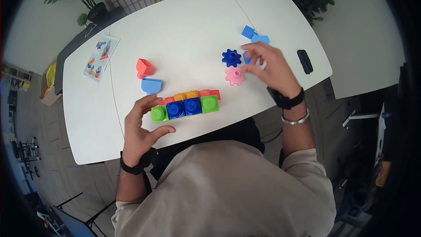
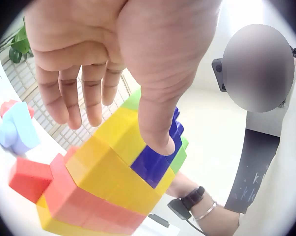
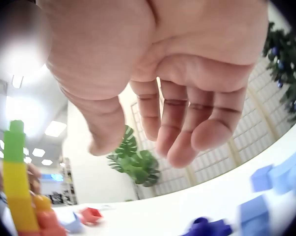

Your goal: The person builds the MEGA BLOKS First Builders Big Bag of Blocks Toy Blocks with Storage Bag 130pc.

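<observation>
While a block wall (image 1: 176,109) is flanked by the left hand (image 1: 139,123), a pink gear (image 1: 232,77) is neared by the right hand (image 1: 272,68)

As seen from the head, the wall's left end is bracketed by the left hand, whose thumb is held well apart from its fingers; whether the green end block (image 1: 159,114) is touched cannot be told. The right hand is held with loosely bent fingers and thumb apart, nothing being gripped, just beside the pink gear and a dark blue gear (image 1: 231,58) on the bench (image 1: 184,39). One of the light blue blocks (image 1: 260,39) is partly covered by its fingers. In the left wrist view, part of the wall is hidden by the thumb; in the right wrist view, the wall and the dark blue gear are cut off below.
</observation>
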A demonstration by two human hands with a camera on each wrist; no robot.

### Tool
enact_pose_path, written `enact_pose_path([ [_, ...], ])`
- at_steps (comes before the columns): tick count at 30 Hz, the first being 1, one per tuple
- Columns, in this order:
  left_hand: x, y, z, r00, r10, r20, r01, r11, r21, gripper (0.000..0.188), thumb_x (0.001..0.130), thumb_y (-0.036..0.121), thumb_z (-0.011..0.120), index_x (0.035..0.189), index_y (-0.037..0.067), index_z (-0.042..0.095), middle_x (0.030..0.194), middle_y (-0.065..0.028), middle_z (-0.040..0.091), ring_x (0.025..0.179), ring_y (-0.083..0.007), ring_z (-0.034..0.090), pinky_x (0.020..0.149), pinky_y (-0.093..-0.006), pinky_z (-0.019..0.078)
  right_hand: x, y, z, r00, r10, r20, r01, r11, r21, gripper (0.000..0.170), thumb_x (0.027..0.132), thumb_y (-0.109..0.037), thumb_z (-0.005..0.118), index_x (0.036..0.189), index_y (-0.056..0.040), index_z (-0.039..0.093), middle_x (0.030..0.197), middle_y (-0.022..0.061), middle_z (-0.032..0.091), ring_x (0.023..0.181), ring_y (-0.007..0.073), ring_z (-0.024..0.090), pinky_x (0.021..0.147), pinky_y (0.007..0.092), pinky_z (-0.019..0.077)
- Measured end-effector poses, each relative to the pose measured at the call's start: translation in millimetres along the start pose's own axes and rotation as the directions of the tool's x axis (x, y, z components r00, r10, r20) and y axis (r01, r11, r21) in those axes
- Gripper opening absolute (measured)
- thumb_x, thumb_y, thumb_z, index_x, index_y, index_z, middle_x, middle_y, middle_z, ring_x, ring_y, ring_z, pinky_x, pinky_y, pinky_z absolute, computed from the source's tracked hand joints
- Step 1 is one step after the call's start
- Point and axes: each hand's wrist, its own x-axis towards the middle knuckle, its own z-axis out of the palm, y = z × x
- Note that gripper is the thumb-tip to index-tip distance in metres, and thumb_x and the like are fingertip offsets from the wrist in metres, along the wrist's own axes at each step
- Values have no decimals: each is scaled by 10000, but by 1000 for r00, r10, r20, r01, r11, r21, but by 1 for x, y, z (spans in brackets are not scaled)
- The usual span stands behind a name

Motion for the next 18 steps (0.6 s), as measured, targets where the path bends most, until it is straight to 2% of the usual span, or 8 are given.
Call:
enact_pose_path([
  [2,-7,-4,-13,999,-7,-32,7,1000,1,953,694,238,1086,1483,6,605,1292,-134,793,1276,-250,732,1090,-410,570,6,35,-9,991,102,-91,-112,988,-109,511,900,-148,913,1358,-36,716,1138,142,726,1024,262,723,885,384,598],
  [3,-10,-6,-18,998,-28,-60,28,1000,-6,955,686,248,1088,1478,7,613,1314,-136,785,1280,-253,729,1078,-410,574,8,56,-10,991,101,-91,-111,987,-112,511,900,-148,913,1358,-36,716,1138,142,726,1024,262,723,885,384,598],
  [5,-15,-6,-25,992,-66,-109,66,998,-9,948,673,270,1090,1459,3,630,1340,-140,774,1294,-249,720,1049,-399,582,13,94,-7,972,14,-233,-100,927,-361,468,942,-122,876,1375,-56,710,1254,135,718,1028,294,735,892,390,613],
  [6,-16,-3,-26,991,-69,-114,68,998,-11,948,673,270,1090,1459,3,630,1340,-140,774,1294,-249,720,1049,-399,582,16,100,-6,973,10,-229,-95,927,-363,468,942,-122,876,1375,-56,710,1254,135,718,1028,294,735,892,390,613],
  [9,-19,3,-29,988,-72,-137,73,997,-1,911,696,291,1079,1441,1,643,1329,-140,777,1281,-249,725,1032,-393,585,24,112,-2,972,52,-227,-132,926,-353,477,959,-152,862,1395,-62,693,1370,159,665,1180,362,712,1026,432,600],
  [11,-19,6,-28,988,-42,-147,41,999,-13,871,729,309,1064,1430,1,650,1317,-141,781,1265,-249,730,1017,-390,589,32,110,-1,974,196,-114,-219,944,-248,511,959,-169,857,1426,-73,675,1419,169,639,1292,393,667,1131,445,554],
  [14,-19,8,-28,988,-13,-157,12,1000,-11,848,755,313,1051,1433,2,649,1308,-142,783,1251,-250,735,1006,-388,590,42,121,6,982,71,-178,-134,918,-373,518,951,-158,854,1431,-83,675,1452,179,638,1312,405,654,1159,457,532],
  [18,-18,8,-28,987,15,-161,-17,1000,-9,828,767,294,1048,1432,2,652,1310,-142,782,1245,-251,736,1002,-387,590,66,124,5,987,-26,-162,-45,908,-417,520,942,-144,852,1426,-85,672,1411,203,681,1332,416,641,1158,473,527],
])
